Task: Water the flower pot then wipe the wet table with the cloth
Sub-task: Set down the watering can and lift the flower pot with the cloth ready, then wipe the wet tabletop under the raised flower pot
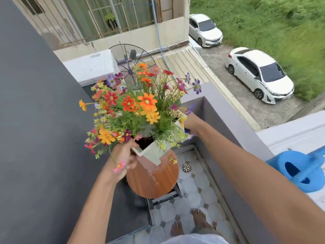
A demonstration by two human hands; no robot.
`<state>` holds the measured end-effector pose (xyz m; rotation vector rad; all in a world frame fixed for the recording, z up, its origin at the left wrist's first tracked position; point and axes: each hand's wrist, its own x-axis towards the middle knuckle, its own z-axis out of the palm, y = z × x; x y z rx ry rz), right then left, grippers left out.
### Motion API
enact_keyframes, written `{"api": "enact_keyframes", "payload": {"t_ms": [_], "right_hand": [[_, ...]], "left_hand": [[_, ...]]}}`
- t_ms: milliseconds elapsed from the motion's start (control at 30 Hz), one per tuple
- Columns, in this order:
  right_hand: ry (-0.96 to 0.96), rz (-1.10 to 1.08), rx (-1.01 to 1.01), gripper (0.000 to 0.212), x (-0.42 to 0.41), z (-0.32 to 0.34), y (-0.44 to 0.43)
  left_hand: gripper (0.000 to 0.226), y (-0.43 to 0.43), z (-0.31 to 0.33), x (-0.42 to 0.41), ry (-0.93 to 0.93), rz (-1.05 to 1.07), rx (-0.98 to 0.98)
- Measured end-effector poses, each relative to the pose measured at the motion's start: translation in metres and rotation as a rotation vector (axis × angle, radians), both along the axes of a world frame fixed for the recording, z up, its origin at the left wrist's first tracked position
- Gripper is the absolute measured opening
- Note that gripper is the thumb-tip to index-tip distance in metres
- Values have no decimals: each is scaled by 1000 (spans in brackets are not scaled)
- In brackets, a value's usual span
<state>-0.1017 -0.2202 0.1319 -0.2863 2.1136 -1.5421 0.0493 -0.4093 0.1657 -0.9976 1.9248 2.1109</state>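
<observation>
Both hands were clamped on the flower pot (pixel 152 152), a pale square planter packed with orange, red, purple and yellow flowers (pixel 140 106) and showing dark soil at its near corner. The left hand (pixel 124 158) gripped the near-left rim, fingers curled under the wall and thumb at the edge; the right hand (pixel 189 123) held the far-right side, partly hidden behind the foliage. The pot appeared held above the small round wooden surface (pixel 154 178), though whether its base touched the wood could not be told. A wet streak ran down the middle of that surface. The surface stood on dark metal legs (pixel 177 190) over a tiled balcony floor (pixel 195 199) with a round drain (pixel 186 167) just beside it. On the ledge (pixel 288 136) to the right sat a blue watering can (pixel 304 171), well apart from the pot. A grey parapet wall (pixel 226 120) ran along the right side of the balcony and a dark wall (pixel 35 120) along the left. Below, two white cars (pixel 258 74) were parked beside grass. No cloth was identifiable.
</observation>
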Motion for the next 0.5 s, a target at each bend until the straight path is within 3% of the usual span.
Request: {"api": "enact_keyframes", "payload": {"t_ms": [33, 133, 267, 500], "right_hand": [[-2, 6, 25, 10, 1, -9, 0], [-68, 57, -16, 26, 3, -32, 1], [-112, 8, -52, 31, 9, -56, 5], [-160, 30, 20, 43, 14, -112, 9]], "left_hand": [[31, -3, -1, -1, -9, 25, -3], [39, -13, -9, -5, -62, 98, -24], [15, -19, -22, -7, -134, 93, -14], [24, -37, -55, -21, -163, 184, -20]]}}
